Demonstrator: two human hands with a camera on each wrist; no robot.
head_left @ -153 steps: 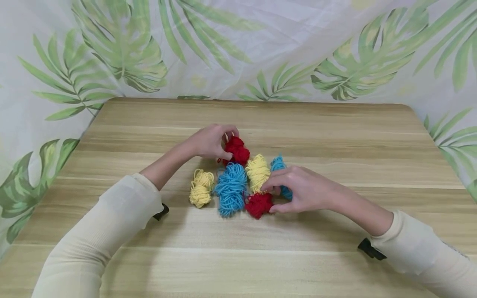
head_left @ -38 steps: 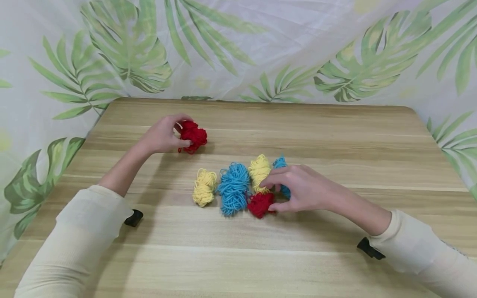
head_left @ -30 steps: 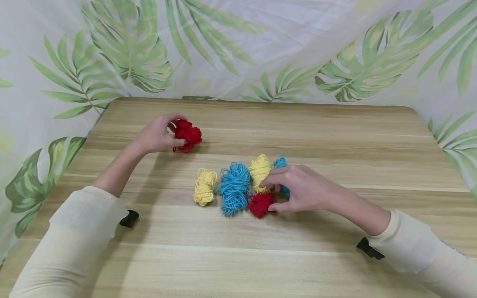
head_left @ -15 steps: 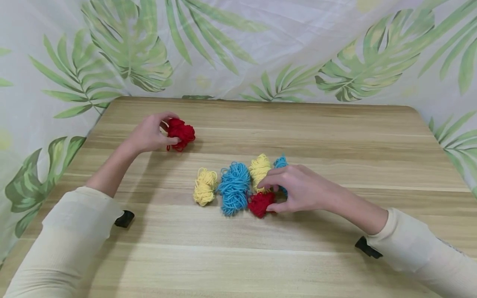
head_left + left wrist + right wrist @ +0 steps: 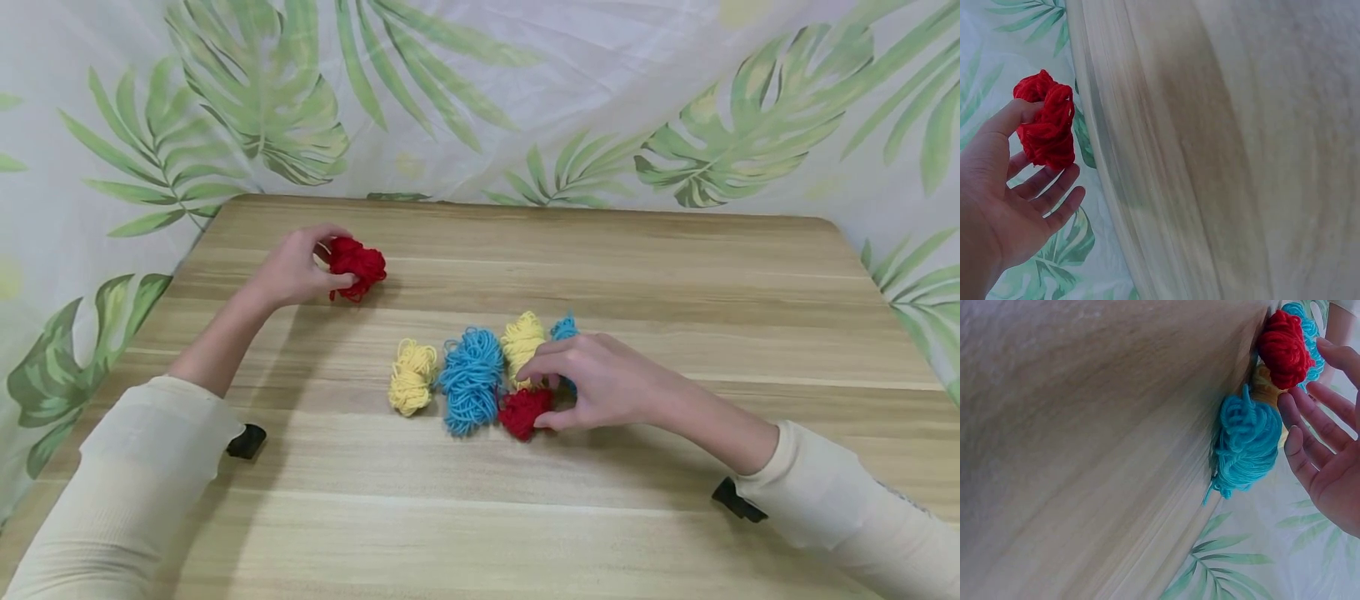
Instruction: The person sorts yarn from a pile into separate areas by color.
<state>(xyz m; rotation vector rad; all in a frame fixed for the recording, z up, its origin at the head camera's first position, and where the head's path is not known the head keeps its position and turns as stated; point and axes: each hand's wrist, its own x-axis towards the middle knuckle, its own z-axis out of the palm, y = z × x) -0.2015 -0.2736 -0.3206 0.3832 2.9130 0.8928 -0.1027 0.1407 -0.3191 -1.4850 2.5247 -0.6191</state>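
My left hand (image 5: 291,271) pinches a red yarn bundle (image 5: 360,265) between thumb and fingers over the far left of the table; the left wrist view shows the thumb on one side of this bundle (image 5: 1050,128). My right hand (image 5: 603,385) hovers at the yarn group with fingers loosely bent and parted. Its thumb and fingertips come right up to a second red yarn bundle (image 5: 523,413), which lies in front of a yellow yarn bundle (image 5: 522,343). Behind the hand, a smaller blue yarn bundle (image 5: 564,327) is partly hidden.
A large blue yarn bundle (image 5: 471,382) lies left of the near red one. A yellow bundle (image 5: 412,379) stands at the group's left end. The wooden table (image 5: 465,542) ends at a leaf-print cloth (image 5: 585,75). Black clip-like pieces (image 5: 246,442) show by the sleeves.
My left hand has carried its red yarn bundle away from the top of the group, leftward and slightly farther back, slowing lately. My right hand has barely shifted; the other bundles lie as before.
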